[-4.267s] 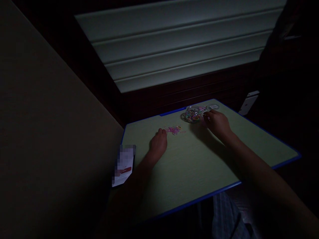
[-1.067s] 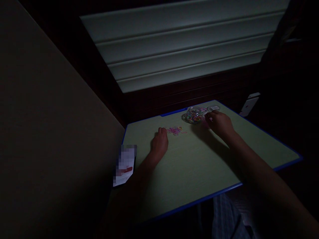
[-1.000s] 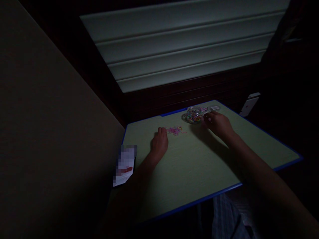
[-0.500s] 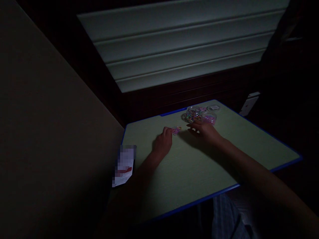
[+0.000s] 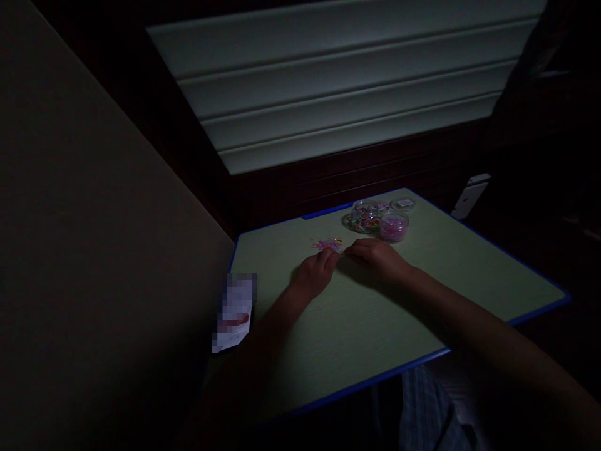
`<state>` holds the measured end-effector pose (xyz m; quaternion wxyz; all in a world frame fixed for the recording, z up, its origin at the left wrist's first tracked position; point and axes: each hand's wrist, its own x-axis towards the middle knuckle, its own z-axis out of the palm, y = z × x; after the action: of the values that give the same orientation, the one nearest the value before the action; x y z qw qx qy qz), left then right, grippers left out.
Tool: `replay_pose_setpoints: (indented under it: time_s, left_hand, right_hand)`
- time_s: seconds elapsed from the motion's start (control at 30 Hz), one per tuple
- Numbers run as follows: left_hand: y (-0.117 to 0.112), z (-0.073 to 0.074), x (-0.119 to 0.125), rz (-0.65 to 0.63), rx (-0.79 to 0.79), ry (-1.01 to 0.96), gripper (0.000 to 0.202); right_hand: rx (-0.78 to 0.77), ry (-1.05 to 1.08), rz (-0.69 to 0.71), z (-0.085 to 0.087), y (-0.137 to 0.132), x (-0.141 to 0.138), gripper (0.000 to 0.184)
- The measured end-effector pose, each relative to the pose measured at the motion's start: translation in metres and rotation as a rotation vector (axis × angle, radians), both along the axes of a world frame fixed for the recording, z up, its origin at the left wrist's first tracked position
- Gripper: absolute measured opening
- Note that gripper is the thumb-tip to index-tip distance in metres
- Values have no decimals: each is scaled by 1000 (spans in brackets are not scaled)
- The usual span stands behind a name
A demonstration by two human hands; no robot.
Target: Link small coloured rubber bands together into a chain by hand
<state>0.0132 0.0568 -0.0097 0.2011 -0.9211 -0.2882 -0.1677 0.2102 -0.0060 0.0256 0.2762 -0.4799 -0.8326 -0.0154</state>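
- Hands: left hand (image 5: 317, 272) and right hand (image 5: 378, 258) nearly meet fingertip to fingertip over the table (image 5: 366, 326), fingers bent inward on both.
- Grip: a small pale bit (image 5: 340, 254) shows between the fingertips; too dim to tell whether either hand pinches it or what it is.
- Pile (image 5: 327, 243) of small bands, mostly pink and purple: just past the left fingertips, on the far-edge side. Left hand is nearer; right hand sits off toward the right edge. Contact with the pile: cannot tell.
- Long axis of pile: side to side, roughly along the far edge, thin stragglers at its left end. Loose bands, pointing no one way.
- Pale bit: lies in the gap between the hands; its own axis too small to read.
- Tub (image 5: 393, 230) of pink bands: upright, just beyond the right hand, toward the far right corner.
- Behind it: clear jar (image 5: 361, 220) of mixed colours; lid (image 5: 402, 204) nearest that corner.
- Phone (image 5: 235, 313): by the left edge, well apart.
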Motion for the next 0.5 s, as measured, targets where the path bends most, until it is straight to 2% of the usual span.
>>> replay_pose_setpoints:
  time_s: [0.2,0.3,0.4,0.5]
  left_hand:
    - [2,-1,1,12,4,27,25]
    - [1,1,1,21,1,32,26]
    - [1,2,1,48,-7,44,28]
    - [1,5,1,118,-46,52,30]
  right_hand:
    - [11,-45,-14,-1,3,2,25]
    - [-2,-100,-67,3,3,6,25]
    - [17,-199,-220,13,3,18,28]
    - [67,-264,-495,23,0,37,29]
